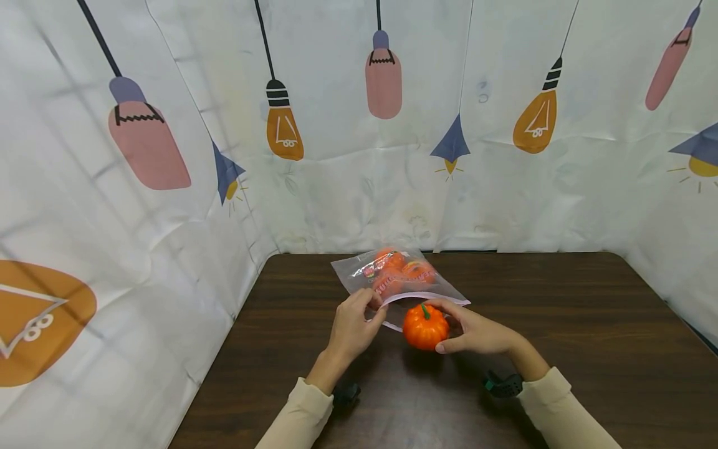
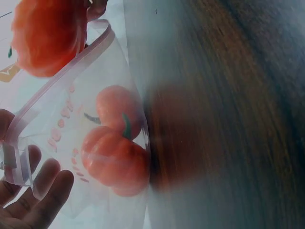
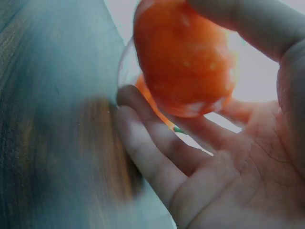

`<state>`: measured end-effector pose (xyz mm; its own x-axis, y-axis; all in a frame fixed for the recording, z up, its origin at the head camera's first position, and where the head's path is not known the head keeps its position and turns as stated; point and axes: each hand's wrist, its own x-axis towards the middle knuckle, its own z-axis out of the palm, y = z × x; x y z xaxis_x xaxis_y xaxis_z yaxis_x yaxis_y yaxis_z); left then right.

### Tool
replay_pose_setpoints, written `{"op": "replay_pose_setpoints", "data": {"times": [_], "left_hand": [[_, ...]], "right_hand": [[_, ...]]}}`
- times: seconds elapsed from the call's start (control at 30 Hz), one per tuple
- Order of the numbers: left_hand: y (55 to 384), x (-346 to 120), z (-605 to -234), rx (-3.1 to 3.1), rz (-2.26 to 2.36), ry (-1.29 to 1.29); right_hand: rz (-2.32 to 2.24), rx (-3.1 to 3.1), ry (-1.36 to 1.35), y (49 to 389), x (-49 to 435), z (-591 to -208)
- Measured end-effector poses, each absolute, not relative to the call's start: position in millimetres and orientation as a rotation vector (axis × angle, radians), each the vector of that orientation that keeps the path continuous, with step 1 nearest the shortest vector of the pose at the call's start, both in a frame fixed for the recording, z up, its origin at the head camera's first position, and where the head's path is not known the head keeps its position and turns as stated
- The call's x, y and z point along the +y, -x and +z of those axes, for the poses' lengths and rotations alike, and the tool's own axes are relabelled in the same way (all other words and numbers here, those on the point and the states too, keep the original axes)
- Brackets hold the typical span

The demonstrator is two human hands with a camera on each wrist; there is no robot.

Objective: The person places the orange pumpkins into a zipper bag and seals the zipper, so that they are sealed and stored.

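Note:
My right hand [image 1: 477, 330] grips a small orange toy pumpkin [image 1: 424, 328] with a green stem, thumb on one side and fingers on the other. That pumpkin is at the mouth of a clear zip bag [image 1: 350, 271] with a pale pink edge. My left hand [image 1: 354, 321] pinches the bag's edge at the left of the opening, thumb against fingers. Inside the bag lie several orange pumpkins [image 2: 114, 157], seen through the printed plastic. In the right wrist view the held pumpkin [image 3: 183, 57] sits between thumb and fingers, above the table.
A dark brown wooden table [image 1: 561, 299] lies under everything. White cloth [image 1: 348, 206] printed with hanging lamps and bulbs stands behind it and at both sides. Dark wrist cameras [image 1: 503, 383] are strapped on both wrists, below cream sleeves.

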<state>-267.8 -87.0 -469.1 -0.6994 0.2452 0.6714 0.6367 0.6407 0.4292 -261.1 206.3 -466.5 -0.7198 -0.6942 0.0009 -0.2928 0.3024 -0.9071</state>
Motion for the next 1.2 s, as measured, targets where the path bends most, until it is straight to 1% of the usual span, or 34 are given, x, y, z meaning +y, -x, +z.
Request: {"op": "replay_pose_setpoints", "data": {"times": [0.4,0.77,0.93,1.2], "left_hand": [[266,-85,-471,-2.310,-0.916,0.693],[266,-83,-472,-2.352,-0.922,0.686],[265,-82,-471,-2.339,-0.924,0.690],[265,-83,-471,-2.358,-0.936,0.676]], "right_hand": [[-1.467,2.363,0.672,257,178,-475],[-1.406,2.740,0.479,249,152,-481],[-1.332,2.880,0.456,248,144,-481],[-1.288,2.912,0.445,248,133,-482]]}}
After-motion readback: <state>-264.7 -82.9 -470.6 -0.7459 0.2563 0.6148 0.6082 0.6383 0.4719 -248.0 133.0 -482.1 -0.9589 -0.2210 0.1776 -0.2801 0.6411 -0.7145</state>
